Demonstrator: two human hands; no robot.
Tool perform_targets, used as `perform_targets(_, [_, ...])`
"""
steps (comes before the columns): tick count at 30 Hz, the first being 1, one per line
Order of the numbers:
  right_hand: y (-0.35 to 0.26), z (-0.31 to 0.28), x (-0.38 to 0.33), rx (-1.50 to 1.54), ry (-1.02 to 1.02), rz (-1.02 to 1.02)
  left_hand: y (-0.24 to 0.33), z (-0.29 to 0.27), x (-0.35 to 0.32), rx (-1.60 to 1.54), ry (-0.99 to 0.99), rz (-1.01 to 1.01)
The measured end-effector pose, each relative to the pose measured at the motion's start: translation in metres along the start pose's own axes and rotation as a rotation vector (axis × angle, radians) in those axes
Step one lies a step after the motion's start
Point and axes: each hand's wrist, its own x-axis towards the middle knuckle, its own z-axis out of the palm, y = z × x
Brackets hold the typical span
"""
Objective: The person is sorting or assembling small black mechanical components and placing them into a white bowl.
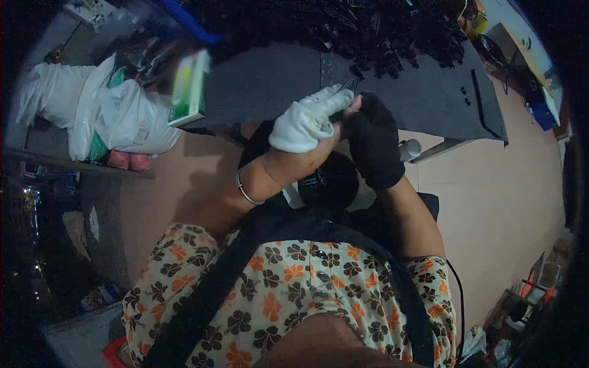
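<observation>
Thin, dark, wire-like piece [351, 84] mostly hidden

It pokes out toward two o'clock from the pinched fingers of the white-gloved left hand [310, 119]. The black-gloved right hand [371, 141] curls beside it; I cannot tell its grip. At one o'clock, heaped black parts [389, 40] blur together.

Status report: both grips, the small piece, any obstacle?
Left grip white-gloved, right grip black-gloved, close together. Small dark piece at left fingertips, partly hidden. Black pile beyond, seemingly not blocking.
</observation>
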Motion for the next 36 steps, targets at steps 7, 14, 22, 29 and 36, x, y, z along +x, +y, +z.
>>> perform_targets(7, [-0.006, 0.001, 0.004, -0.221, -0.026, 0.003, -0.011, -0.007, -0.005, -0.368, -0.048, -0.327])
perform_targets(14, [0.001, -0.009, 0.011, -0.534, 0.178, -0.448, -0.017, -0.023, -0.004, -0.619, -0.112, -0.551])
perform_targets(22, [-0.011, -0.012, 0.007, -0.328, -0.087, -0.054, -0.016, -0.021, -0.007, -0.565, -0.095, -0.505])
perform_targets(29, [-0.02, -0.023, 0.015, -0.585, -0.307, -0.004, -0.029, -0.029, 0.002, -0.555, -0.277, -0.487])
perform_targets(36, [-0.015, -0.033, 0.042, -1.158, 0.171, -0.498, -0.083, -0.02, 0.069, 0.596, -0.099, -0.04])
